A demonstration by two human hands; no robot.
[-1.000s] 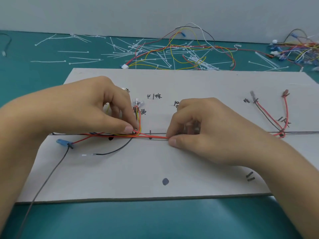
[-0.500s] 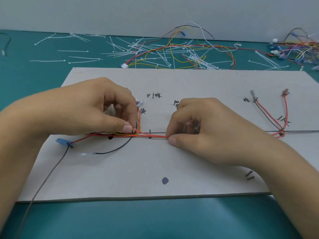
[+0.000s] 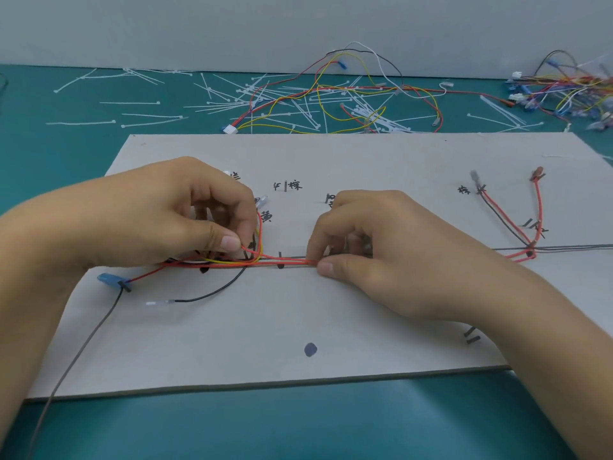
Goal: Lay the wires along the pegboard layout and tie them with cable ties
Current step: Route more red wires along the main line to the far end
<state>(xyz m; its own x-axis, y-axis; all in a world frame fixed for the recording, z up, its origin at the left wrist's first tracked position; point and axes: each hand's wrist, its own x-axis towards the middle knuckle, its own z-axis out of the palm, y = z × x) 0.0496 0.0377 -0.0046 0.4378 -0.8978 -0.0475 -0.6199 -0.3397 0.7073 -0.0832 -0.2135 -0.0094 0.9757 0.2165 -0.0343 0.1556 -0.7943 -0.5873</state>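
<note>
A grey layout board [image 3: 331, 154] with drawn lines and handwritten marks lies on the teal table. A bundle of red, yellow and black wires [image 3: 282, 260] runs along its middle line. My left hand [image 3: 159, 214] pinches the bundle where the red and yellow wires bend upward, thumb against forefinger. My right hand [image 3: 368, 240] pinches the red wires a little to the right, thumb below, fingers curled on top. A blue terminal [image 3: 107, 279] and a black wire with a white tip [image 3: 199, 297] trail off to the left. Two red wires and a dark one [image 3: 510, 224] branch up at the right.
Loose white cable ties [image 3: 139, 102] are scattered over the table behind the board. A tangle of coloured wires [image 3: 348, 94] lies at the back centre, another pile of wires [image 3: 570, 91] at the back right. A grey wire [image 3: 73, 363] runs off the board's front left.
My left thumb and forefinger have shifted slightly along the bend of the wires. My right hand has kept its place on the red wires.
</note>
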